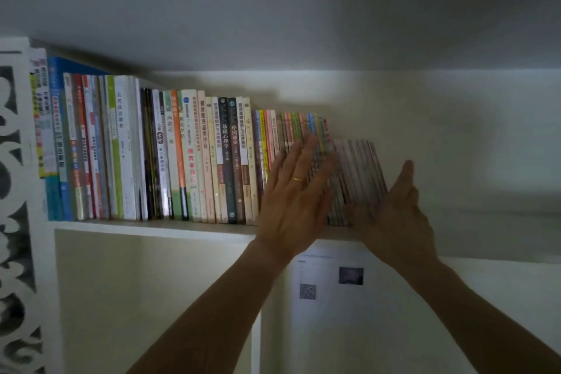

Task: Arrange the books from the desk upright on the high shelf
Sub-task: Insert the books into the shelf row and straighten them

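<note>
A long row of upright books (188, 158) fills the high white shelf (158, 229) from its left end. At the row's right end stands a batch of thin pinkish books (359, 173), leaning slightly. My left hand (296, 191), with a gold ring, lies flat with straight fingers against the spines of the thin colourful books just left of that batch. My right hand (394, 206) is flat against the right side of the pinkish batch, fingers pointing up, thumb at the lower front of the spines. The batch sits between both hands.
The shelf runs on bare to the right of my right hand, under a white ceiling. A carved white panel (13, 191) bounds the left. Below the shelf hangs a white sheet (331, 279) with printed squares on the wall.
</note>
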Tool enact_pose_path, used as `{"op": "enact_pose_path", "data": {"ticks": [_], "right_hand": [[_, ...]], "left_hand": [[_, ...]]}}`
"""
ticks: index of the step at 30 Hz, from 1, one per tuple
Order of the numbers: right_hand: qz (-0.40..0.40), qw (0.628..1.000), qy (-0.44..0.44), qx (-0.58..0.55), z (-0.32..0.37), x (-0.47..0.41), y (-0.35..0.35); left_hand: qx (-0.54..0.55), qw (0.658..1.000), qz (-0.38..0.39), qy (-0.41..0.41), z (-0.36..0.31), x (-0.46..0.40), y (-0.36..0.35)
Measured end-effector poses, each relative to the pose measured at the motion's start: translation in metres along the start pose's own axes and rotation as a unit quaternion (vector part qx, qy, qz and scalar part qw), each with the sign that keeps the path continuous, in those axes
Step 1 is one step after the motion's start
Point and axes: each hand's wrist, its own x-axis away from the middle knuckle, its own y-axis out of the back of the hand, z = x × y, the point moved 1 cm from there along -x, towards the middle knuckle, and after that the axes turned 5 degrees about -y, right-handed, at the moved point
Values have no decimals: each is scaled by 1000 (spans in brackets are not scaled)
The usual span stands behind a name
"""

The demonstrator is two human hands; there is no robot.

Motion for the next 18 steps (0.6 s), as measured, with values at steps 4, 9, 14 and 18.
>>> {"op": "enact_pose_path", "data": {"ticks": [4,9,14,18], "right_hand": [[43,994,49,85,-12,-7,-15],[-38,977,138,158,-10,-17,-24],[-27,984,139,107,-17,-23,-24],[-118,970,208,43,-17,-24,-20]], "left_hand": [[40,999,9,-8,-14,-3,-23],[41,999,-3,-5,-14,-1,-29],[57,998,4,-19,-16,-1,-25],[30,999,20,-37,-15,-1,-25]]}}
